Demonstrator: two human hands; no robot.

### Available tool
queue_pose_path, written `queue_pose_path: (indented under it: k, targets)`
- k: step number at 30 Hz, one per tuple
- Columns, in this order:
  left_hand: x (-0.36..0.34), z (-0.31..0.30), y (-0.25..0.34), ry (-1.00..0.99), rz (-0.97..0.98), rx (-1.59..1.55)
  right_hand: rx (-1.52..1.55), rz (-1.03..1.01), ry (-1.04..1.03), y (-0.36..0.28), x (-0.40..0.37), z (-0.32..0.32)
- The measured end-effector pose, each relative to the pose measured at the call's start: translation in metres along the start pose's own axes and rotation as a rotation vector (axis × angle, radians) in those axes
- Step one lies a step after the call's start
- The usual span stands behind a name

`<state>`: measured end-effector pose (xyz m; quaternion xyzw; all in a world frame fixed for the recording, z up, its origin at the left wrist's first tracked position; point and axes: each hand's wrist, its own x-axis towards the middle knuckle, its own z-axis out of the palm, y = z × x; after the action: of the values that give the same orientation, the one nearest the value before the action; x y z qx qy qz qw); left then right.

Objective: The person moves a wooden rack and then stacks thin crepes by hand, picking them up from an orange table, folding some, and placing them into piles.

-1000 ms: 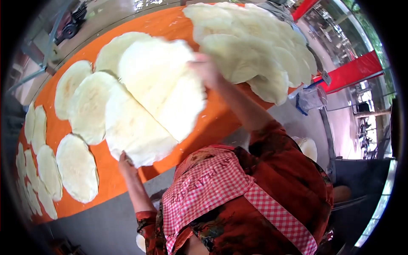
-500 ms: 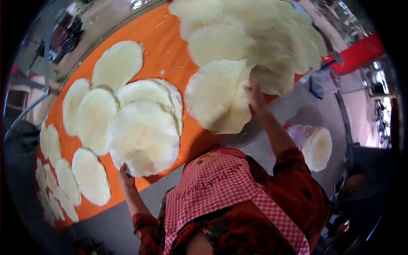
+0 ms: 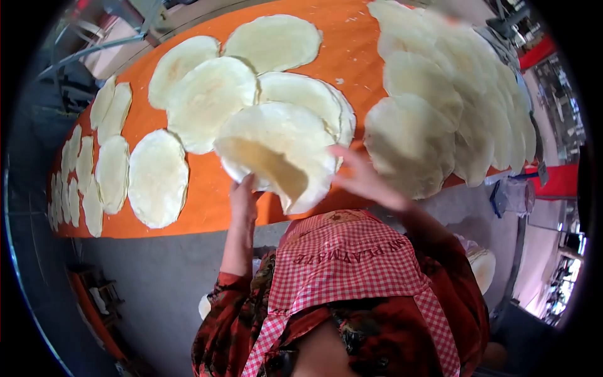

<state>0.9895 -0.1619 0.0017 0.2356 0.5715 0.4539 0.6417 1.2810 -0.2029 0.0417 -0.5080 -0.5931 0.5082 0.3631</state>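
Note:
Round, thin, pale sheets lie on an orange table [image 3: 207, 182]. Near the front edge, the top sheet [image 3: 282, 138] of a stack is lifted and folded up at its lower left. My left hand [image 3: 244, 195] is closed on that sheet's lower edge. At the sheet's right side is my right hand [image 3: 364, 179], its fingers apart and nothing held in them. Behind this stack lies another stack of sheets [image 3: 301, 91]. To the right, a large overlapping spread of sheets [image 3: 411, 141] reaches the table's front edge.
More sheets [image 3: 157, 179] lie at the left, in stacks toward the far left end. A clear plastic bag [image 3: 518, 195] hangs by the right end of the table. A round pale stack [image 3: 482, 270] sits low at the right, partly behind my sleeve.
My right hand has let go of the sheet on the right spread and moved left to the front stack. My left hand has raised the top sheet's edge. The view has turned.

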Motion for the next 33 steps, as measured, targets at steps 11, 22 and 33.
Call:
queue_pose_path:
  k: [11, 22, 33]
  targets:
    - [0.021, -0.038, -0.013, -0.218, -0.100, -0.389, 0.104, 0.114, -0.138, 0.049, 0.120, 0.165]
    - [0.088, -0.088, -0.050, 0.023, 0.396, -0.051, 0.002, -0.164, 0.114, -0.087, 0.208, -0.070]
    - [0.087, -0.054, -0.029, 0.265, 0.079, 0.165, -0.248, 0.406, 0.852, 0.105, 0.135, -0.339]
